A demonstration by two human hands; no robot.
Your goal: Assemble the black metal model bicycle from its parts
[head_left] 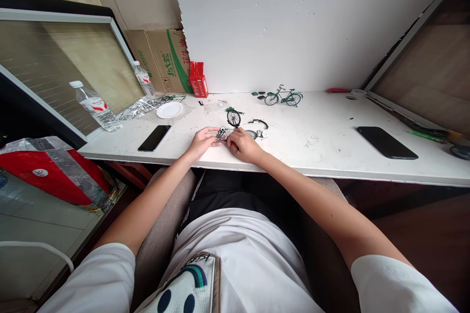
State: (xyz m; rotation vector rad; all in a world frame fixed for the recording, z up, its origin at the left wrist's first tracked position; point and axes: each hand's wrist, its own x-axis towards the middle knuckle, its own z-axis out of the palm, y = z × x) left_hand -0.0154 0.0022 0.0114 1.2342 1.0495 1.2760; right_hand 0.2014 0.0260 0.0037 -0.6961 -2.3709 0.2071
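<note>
Near the table's front edge, my left hand [200,145] is closed around a small dark model bicycle frame [221,133] with a silver chainwheel on it. My right hand [243,145] is close beside it, its fingers pinched together at the frame's right end; what lies between the fingertips is hidden. Just beyond the hands is a black spoked wheel [233,118] with a green part behind it. A second wheel [251,134] shows partly past my right hand. A curved black mudguard-like strip [261,122] lies farther right.
An assembled green model bicycle [283,98] stands at the back, small green pieces [254,93] beside it. Phones lie left [154,138] and right [387,142]. On the left are a white plate [169,110], a water bottle [96,107], a red box [199,80] and a carton [165,58].
</note>
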